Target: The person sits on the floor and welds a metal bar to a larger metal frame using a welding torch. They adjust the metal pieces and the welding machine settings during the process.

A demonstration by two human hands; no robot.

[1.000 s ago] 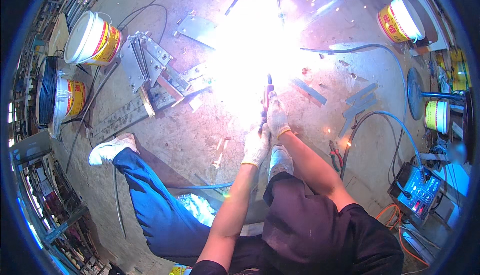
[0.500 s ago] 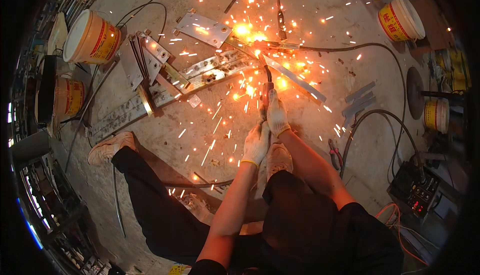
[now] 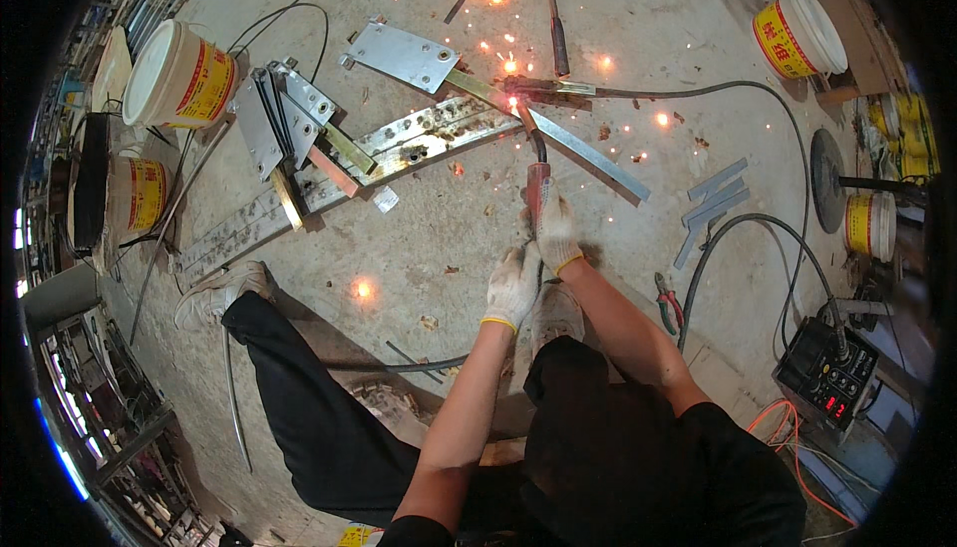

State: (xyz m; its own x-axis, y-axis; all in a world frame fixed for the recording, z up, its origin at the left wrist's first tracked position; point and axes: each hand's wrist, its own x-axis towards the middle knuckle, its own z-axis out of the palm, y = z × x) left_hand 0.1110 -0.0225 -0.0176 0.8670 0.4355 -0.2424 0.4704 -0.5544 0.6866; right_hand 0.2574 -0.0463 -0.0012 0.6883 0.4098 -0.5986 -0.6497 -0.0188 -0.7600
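Both my hands wear white work gloves with yellow cuffs and hold one welding torch (image 3: 538, 185) with a red handle and a dark bent neck. My right hand (image 3: 556, 232) wraps the handle. Just below it, to the left, my left hand (image 3: 512, 282) closes round the torch's lower end. A small glow shows at the nozzle, where a grey flat bar (image 3: 596, 160) meets the end of a long, scorched metal beam (image 3: 424, 135). Beside that spot sits a cable clamp (image 3: 546, 87). A drilled metal plate (image 3: 404, 57) lies to the upper left on a brass-coloured strip.
A hammer (image 3: 556, 29) lies beyond the clamp. Drilled plates (image 3: 261, 134) are stacked at left, near white buckets (image 3: 164, 79). Loose strips (image 3: 718, 193) and pliers (image 3: 669, 304) lie at right. A welding machine (image 3: 827, 373) stands lower right, its cable (image 3: 743, 218) looping across the floor.
The bright arc and dense spray of sparks have shrunk to a small glow and scattered embers. Orange light has faded from the scene. My hands and the torch have barely moved.
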